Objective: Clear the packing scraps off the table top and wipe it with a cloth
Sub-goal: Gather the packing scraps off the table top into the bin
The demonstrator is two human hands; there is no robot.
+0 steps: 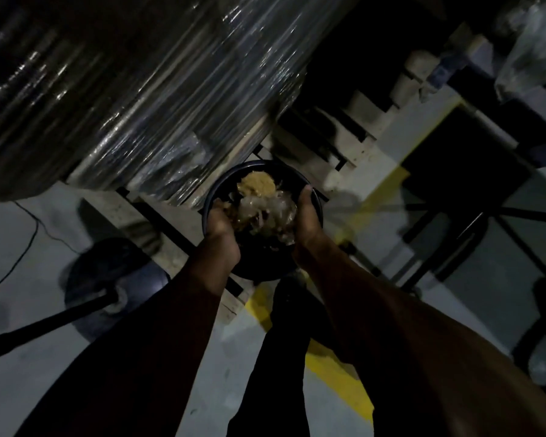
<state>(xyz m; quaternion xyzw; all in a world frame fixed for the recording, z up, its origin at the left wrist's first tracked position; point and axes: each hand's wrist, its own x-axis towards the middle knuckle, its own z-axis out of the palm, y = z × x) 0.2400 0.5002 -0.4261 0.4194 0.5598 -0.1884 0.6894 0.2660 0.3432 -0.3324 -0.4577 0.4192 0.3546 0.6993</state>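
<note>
The fingers of the left hand (223, 227) were curled inward around the near-left side of a bundle of packing scraps (265, 205); the fingers of the right hand (308, 216) were held together and pressed flat against the bundle's right side. Between them the bundle, crumpled clear film with a tan wad of paper at its far end, was cupped directly over the open mouth of a dark round bin (259, 266). Whether the scraps already rested on the bin's contents could not be determined in the dim light.

Judged from this position, the step in hand was the disposal of the scraps. To perform it well, both hands should lower into the rim before releasing, since loose film tends to cling to skin and drift. The palms should open together so the bundle falls as one mass, and any trailing strip should be pushed below the rim.

Both wrists were bent down and the palms faced each other across the bundle. Both forearms extended forward and down from the lower edge of the view, converging on the bin. The bin stood on a pale floor (44, 234) just beside a film-wrapped load (133, 99), with a yellow floor line (331, 370) passing beneath. The table top was not identifiable with certainty; no cloth was visible.
</note>
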